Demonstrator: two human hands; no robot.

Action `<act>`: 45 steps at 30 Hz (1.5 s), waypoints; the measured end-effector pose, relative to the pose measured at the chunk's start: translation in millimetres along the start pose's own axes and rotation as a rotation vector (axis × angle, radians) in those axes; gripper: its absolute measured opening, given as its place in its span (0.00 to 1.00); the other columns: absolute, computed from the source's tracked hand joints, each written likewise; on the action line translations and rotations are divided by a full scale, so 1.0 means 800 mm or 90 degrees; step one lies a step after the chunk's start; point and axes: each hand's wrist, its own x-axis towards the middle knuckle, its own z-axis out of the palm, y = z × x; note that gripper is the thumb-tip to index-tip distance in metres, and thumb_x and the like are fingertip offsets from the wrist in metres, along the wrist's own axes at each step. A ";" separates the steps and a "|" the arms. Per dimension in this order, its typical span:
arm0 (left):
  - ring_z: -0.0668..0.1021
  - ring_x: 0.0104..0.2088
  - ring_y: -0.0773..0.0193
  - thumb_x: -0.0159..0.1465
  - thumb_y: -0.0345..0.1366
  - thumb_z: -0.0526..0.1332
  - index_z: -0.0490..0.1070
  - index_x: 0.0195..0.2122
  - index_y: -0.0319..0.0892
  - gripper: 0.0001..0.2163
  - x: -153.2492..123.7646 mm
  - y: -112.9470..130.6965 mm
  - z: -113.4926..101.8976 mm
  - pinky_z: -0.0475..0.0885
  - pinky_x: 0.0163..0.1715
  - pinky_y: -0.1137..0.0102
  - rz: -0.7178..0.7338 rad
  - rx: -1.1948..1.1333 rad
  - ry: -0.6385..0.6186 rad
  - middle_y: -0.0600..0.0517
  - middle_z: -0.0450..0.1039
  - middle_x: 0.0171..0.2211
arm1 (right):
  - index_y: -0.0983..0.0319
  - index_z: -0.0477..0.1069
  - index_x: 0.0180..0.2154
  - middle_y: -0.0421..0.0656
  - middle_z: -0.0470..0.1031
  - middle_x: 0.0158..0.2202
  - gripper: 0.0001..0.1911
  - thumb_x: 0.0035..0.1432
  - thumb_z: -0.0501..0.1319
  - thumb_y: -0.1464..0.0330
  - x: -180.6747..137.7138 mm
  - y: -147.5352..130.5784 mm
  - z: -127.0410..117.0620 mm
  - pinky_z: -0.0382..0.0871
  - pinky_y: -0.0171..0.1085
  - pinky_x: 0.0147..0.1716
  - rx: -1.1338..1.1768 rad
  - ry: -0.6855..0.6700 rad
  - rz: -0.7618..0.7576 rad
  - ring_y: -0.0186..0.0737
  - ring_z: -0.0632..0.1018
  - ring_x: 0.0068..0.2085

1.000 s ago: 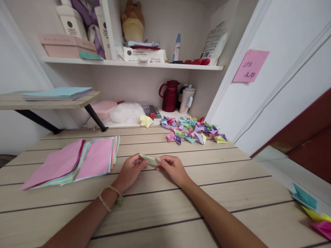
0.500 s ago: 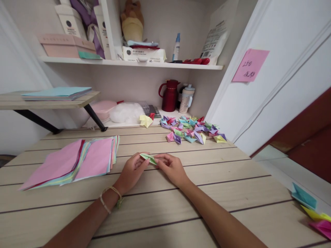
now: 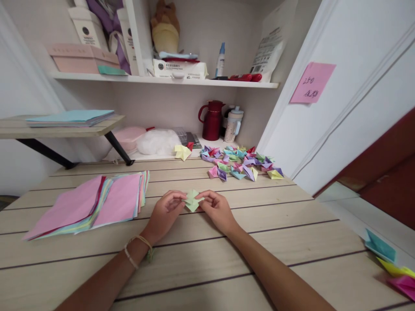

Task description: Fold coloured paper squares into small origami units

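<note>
A small light green folded paper [image 3: 193,201] is held up between my two hands, just above the middle of the wooden table [image 3: 207,259]. Its face now shows a diamond-like shape with pointed corners. My left hand [image 3: 167,212] pinches its left corner between thumb and fingers, and bracelets circle that wrist. On the other side, my right hand [image 3: 216,211] grips the right corner in a pinch. Beyond my hands lies a cluster of small folded paper boats [image 3: 238,168] in several colours.
Stacks of coloured paper sheets [image 3: 119,196] lie on the left. A yellow folded paper [image 3: 182,152] sits near the shelf, where a red jug [image 3: 212,121] and a tumbler [image 3: 233,124] stand. At the right edge is a blue folded paper [image 3: 380,246]. A raised stand [image 3: 113,122] overhangs the back left.
The green paper has gone from a narrow, flat strip-like shape to a wider diamond facing me. My fingers have shifted to its left and right corners.
</note>
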 end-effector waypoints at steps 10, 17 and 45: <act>0.76 0.31 0.64 0.54 0.37 0.61 0.71 0.29 0.38 0.07 0.001 0.007 -0.001 0.71 0.36 0.69 -0.139 -0.106 -0.055 0.51 0.75 0.29 | 0.63 0.69 0.30 0.38 0.71 0.21 0.11 0.49 0.61 0.61 0.003 -0.001 -0.001 0.69 0.33 0.26 0.005 0.012 0.027 0.33 0.73 0.24; 0.74 0.26 0.69 0.53 0.35 0.62 0.69 0.30 0.39 0.06 0.000 0.004 -0.002 0.69 0.28 0.74 -0.110 -0.107 -0.014 0.54 0.72 0.25 | 0.62 0.69 0.35 0.37 0.68 0.22 0.08 0.52 0.59 0.65 -0.003 0.000 0.003 0.63 0.30 0.22 -0.154 -0.024 -0.062 0.31 0.69 0.23; 0.75 0.32 0.65 0.50 0.36 0.64 0.72 0.29 0.39 0.07 0.002 0.002 -0.003 0.70 0.35 0.72 -0.048 -0.044 0.017 0.52 0.72 0.29 | 0.59 0.76 0.35 0.43 0.74 0.29 0.11 0.49 0.62 0.63 -0.003 -0.007 0.002 0.65 0.33 0.26 -0.276 -0.005 -0.116 0.36 0.71 0.29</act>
